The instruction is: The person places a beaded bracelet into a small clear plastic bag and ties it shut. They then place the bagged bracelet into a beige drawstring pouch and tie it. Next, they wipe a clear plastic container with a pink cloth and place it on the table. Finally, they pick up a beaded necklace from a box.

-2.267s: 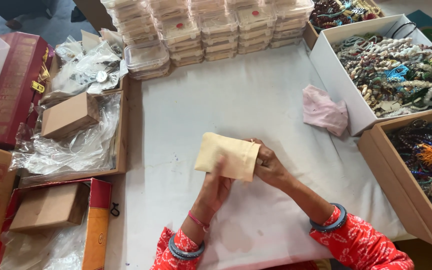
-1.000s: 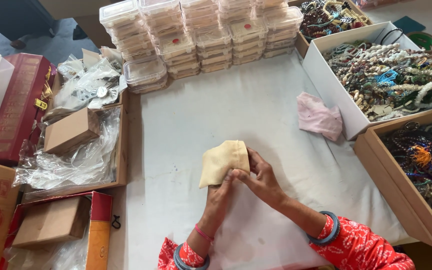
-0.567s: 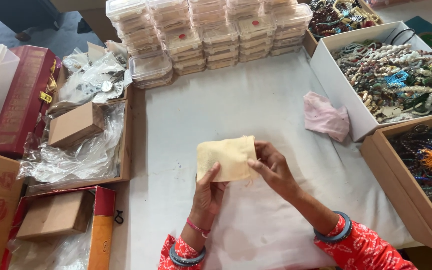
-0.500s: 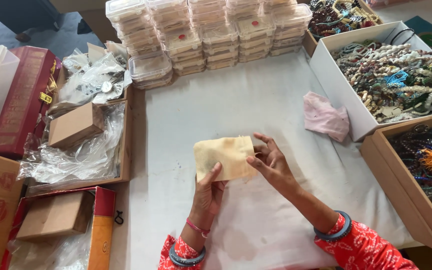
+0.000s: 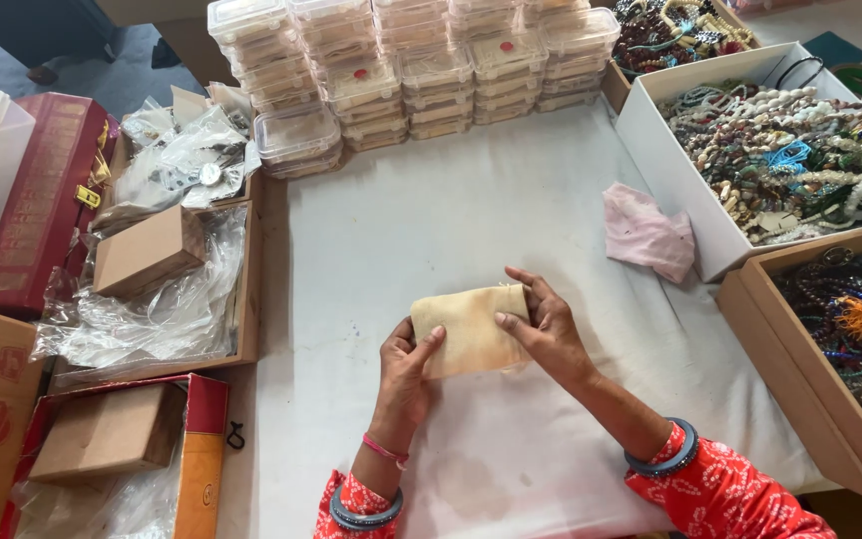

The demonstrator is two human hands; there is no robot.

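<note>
A small tan cloth pouch (image 5: pixel 469 329) lies flat just above the white table cover (image 5: pixel 451 210), held between both hands. My left hand (image 5: pixel 406 374) pinches its lower left edge with thumb and fingers. My right hand (image 5: pixel 548 329) rests on its right side, fingers spread over the cloth and thumb pressing its face. Both wrists wear blue bangles below red patterned sleeves.
Stacks of clear plastic boxes (image 5: pixel 401 70) line the far edge. A pink cloth (image 5: pixel 647 233) lies to the right, next to a white box of bead jewellery (image 5: pixel 800 150). A brown box of beads (image 5: pixel 850 339) stands at right. Cardboard boxes (image 5: pixel 147 250) and plastic bags fill the left.
The pouch has been turned and flattened from a bunched shape into a flat rectangle, and my right hand has shifted onto its right side.
</note>
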